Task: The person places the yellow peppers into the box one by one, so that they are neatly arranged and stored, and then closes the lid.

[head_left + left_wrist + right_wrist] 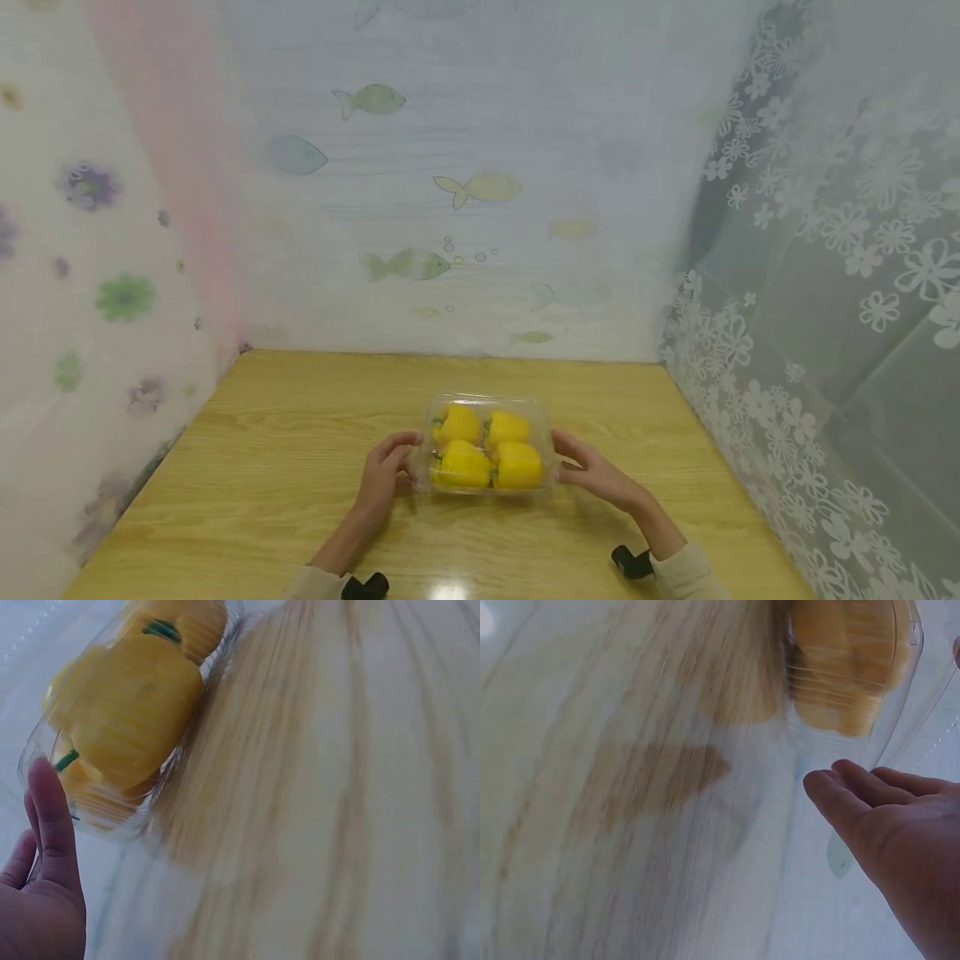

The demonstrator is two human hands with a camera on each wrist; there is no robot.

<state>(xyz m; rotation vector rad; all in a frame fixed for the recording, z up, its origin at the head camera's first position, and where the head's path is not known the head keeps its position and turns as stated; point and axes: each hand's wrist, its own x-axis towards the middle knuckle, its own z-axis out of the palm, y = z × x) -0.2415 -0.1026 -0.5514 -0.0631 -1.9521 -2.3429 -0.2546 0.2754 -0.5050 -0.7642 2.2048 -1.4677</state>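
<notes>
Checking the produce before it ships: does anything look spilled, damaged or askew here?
Nothing stands out. The clear box sits flat on the wooden table, four yellow peppers inside, the left hand and right hand at its ends.

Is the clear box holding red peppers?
No. In the head view the clear plastic box on the wooden table holds four yellow peppers, with a hand at each side of it.

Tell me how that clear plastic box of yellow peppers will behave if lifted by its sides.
The clear plastic box looks thin-walled, so it would likely flex under squeezing hands. Four yellow peppers fill it, so probably top-heavy enough to sag if held by one edge. It sits flat on the table, so unlikely to roll; its glossy walls may be slippery.
</notes>
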